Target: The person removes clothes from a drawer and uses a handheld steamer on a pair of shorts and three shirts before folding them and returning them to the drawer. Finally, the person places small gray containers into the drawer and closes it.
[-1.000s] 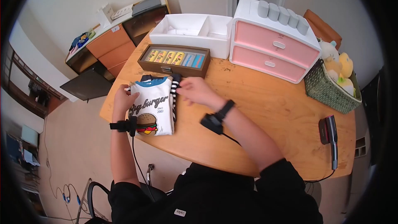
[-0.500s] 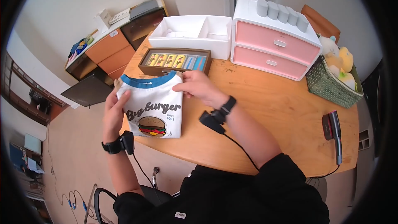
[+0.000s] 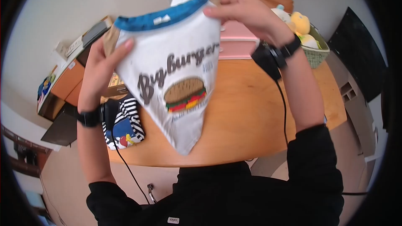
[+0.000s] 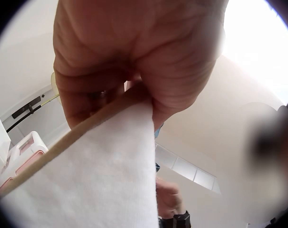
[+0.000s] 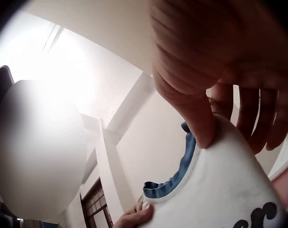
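Note:
A white T-shirt (image 3: 171,62) with a blue collar, beige sleeves, "Big burger" lettering and a burger print hangs in the air over the table, its lower part narrowing to a point. My left hand (image 3: 97,69) pinches it by the shoulder left of the collar, thumb on the front. On the other shoulder, my right hand (image 3: 247,14) pinches the cloth between thumb and fingers, seen close up in the right wrist view. Below my left wrist a folded black-and-white striped garment (image 3: 130,119) with a colourful print lies on the table, partly hidden by the wrist camera.
The wooden table (image 3: 247,113) spreads beneath the shirt. Behind stands a pink-and-white drawer unit (image 3: 238,44), partly covered by the shirt and right hand. A green basket (image 3: 316,56) of plush toys (image 3: 300,23) is at the back right. A brown case (image 3: 119,90) shows behind the left forearm.
Both hands have taken the T-shirt by its shoulders and raised it off the striped garment, up and to the right. The shirt has partly unfolded, and the head view has shifted.

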Motion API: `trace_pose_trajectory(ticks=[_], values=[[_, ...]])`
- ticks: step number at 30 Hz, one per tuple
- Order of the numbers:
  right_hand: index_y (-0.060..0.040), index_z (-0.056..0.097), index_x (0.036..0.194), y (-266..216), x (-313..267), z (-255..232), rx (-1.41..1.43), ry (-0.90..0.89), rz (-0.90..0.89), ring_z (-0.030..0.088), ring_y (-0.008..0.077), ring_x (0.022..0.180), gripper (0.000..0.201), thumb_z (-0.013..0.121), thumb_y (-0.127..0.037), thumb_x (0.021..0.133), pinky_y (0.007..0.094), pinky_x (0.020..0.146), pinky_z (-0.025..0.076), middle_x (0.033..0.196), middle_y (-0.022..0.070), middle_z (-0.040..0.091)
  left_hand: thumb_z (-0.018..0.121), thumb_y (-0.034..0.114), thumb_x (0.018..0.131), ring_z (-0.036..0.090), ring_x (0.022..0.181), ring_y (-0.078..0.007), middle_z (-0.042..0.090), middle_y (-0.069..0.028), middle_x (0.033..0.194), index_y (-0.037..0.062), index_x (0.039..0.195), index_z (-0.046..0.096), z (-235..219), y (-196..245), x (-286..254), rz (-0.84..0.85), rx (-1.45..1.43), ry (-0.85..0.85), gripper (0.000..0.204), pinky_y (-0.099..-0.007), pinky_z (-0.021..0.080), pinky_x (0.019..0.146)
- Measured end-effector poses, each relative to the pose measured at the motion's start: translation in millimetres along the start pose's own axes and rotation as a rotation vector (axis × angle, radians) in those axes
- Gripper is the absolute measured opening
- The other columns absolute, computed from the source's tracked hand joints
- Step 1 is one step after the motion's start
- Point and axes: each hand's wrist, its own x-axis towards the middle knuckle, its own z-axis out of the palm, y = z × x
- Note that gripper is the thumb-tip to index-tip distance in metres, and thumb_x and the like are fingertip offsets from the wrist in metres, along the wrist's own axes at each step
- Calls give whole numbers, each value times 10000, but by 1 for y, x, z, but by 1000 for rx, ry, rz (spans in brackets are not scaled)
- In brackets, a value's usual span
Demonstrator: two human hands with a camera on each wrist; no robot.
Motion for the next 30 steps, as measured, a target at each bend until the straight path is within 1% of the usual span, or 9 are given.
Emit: trace_pose_trajectory(ticks=[3, 6, 8, 9, 12, 15, 21, 24, 30], values=[[-31, 764, 1065, 18, 17, -36, -27, 115, 73, 656, 99, 934, 271, 776, -285, 970, 297, 876, 521, 1015, 13, 746, 763, 243, 1004, 660, 886, -40, 749, -2, 1020, 4, 1198, 726, 10, -7, 56, 52, 102, -14, 310, -234, 535, 806], [-53, 783, 1051, 19, 18, -68, 53, 71, 88, 607, 36, 863, 254, 774, -300, 991, 210, 774, 465, 936, -35, 729, 749, 239, 1016, 632, 822, -28, 735, 15, 942, 2, 1140, 744, 22, -3, 78, 175, 177, 21, 268, -226, 517, 737], [-61, 778, 1120, 22, 4, -88, -90, 41, -8, 611, 51, 891, 306, 779, -335, 984, 244, 807, 479, 976, -43, 731, 736, 227, 1026, 596, 775, -19, 712, 34, 891, 4, 1099, 745, 36, 8, 74, 321, 211, 45, 234, -225, 494, 684], [-65, 775, 1147, 22, -10, -93, -106, 15, -70, 611, 57, 891, 332, 781, -351, 980, 257, 816, 484, 990, -48, 731, 726, 194, 1029, 521, 723, -12, 647, 69, 809, 6, 1037, 724, 36, 11, 68, 395, 326, 35, 188, -230, 442, 623], [-47, 741, 1054, -1, -74, -65, -381, 72, -136, 652, 155, 910, 217, 765, -229, 938, 337, 854, 517, 953, 18, 712, 750, 25, 845, 514, 582, -176, 514, -74, 716, 23, 950, 706, 61, 22, 14, 858, 725, 75, 114, -319, 404, 545], [-78, 719, 977, 12, -162, -16, -649, 113, -346, 642, 331, 942, 178, 721, -36, 804, 453, 870, 526, 925, 105, 650, 718, 66, 665, 535, 606, -180, 496, -3, 731, 109, 1043, 791, 75, 6, -65, 941, 1077, -224, 387, -326, 381, 481], [-73, 689, 918, 84, -310, 101, -643, -226, -61, 611, 270, 959, 224, 803, -167, 750, 405, 879, 489, 934, 66, 620, 785, 219, 843, 605, 958, -218, 578, -42, 946, 92, 1030, 775, 117, -74, -201, 317, 760, -793, 226, -373, 496, 802], [-77, 680, 911, 76, -319, 121, -582, -185, 55, 611, 258, 947, 220, 816, -224, 820, 387, 889, 482, 935, 58, 608, 818, 271, 860, 629, 971, -266, 624, -61, 1056, 98, 1104, 761, 122, -74, -205, 151, 647, -698, 304, -393, 508, 842], [-27, 672, 1007, 95, -244, 119, -820, 157, 272, 639, 361, 937, 320, 803, -288, 875, 452, 790, 524, 944, 125, 637, 778, 244, 886, 611, 1136, -353, 608, -164, 1234, 72, 1346, 639, 159, -103, -136, 226, 1001, -513, 511, -436, 536, 889]])
